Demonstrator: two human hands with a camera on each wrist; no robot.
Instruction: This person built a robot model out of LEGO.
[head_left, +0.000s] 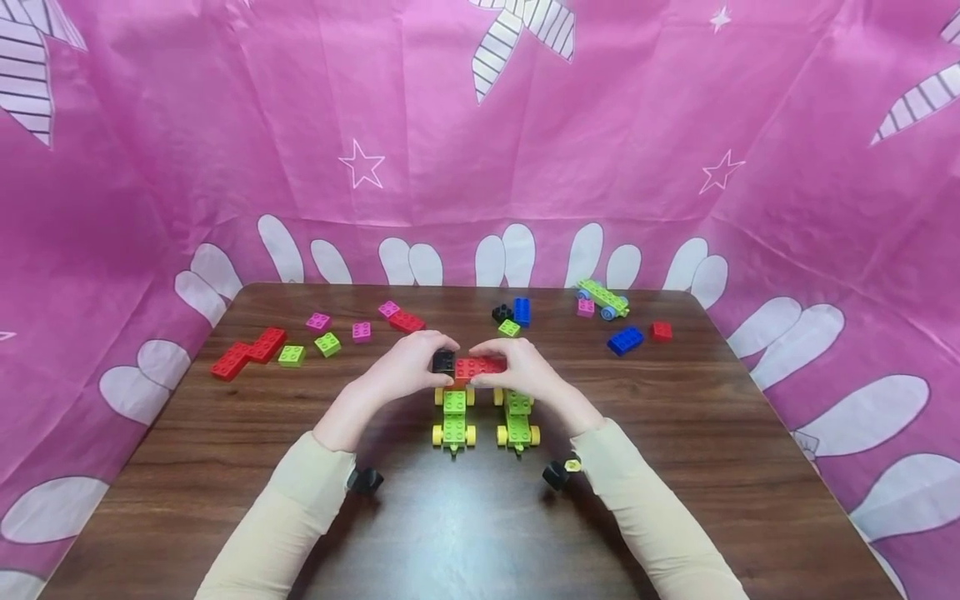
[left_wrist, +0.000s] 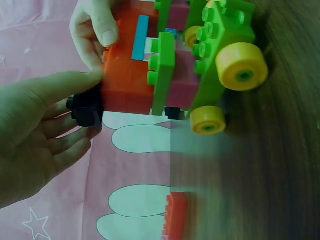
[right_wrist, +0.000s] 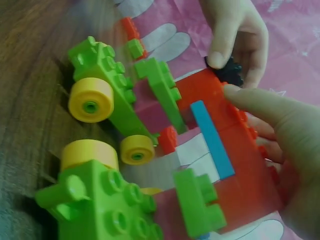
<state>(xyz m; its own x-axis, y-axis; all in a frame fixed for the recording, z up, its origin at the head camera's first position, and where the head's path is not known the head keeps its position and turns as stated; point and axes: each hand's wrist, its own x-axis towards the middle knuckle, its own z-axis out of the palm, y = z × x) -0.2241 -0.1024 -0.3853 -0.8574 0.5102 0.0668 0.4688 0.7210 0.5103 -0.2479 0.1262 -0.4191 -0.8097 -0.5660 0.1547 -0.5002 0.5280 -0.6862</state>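
My left hand [head_left: 405, 365] pinches a black brick [left_wrist: 87, 106] between thumb and fingers at the left end of a row of red bricks [head_left: 467, 369]. At the other end, my right hand [head_left: 523, 368] grips the red row, thumb on the near side and fingers behind. The row spans two green wheeled bases [head_left: 454, 428] with yellow wheels [left_wrist: 242, 66], standing side by side. Between red row and bases, the wrist views show green bricks [right_wrist: 162, 90] and magenta bricks [right_wrist: 149, 106]. A blue strip [right_wrist: 212, 140] shows along the red bricks' underside.
Red bricks [head_left: 231, 360], lime bricks [head_left: 292, 356] and pink bricks [head_left: 318, 321] lie at the back left. Behind my hands are a black brick [head_left: 502, 313] and a blue brick [head_left: 522, 312]. At the back right stands another wheeled base [head_left: 600, 294], near a blue brick [head_left: 626, 341].
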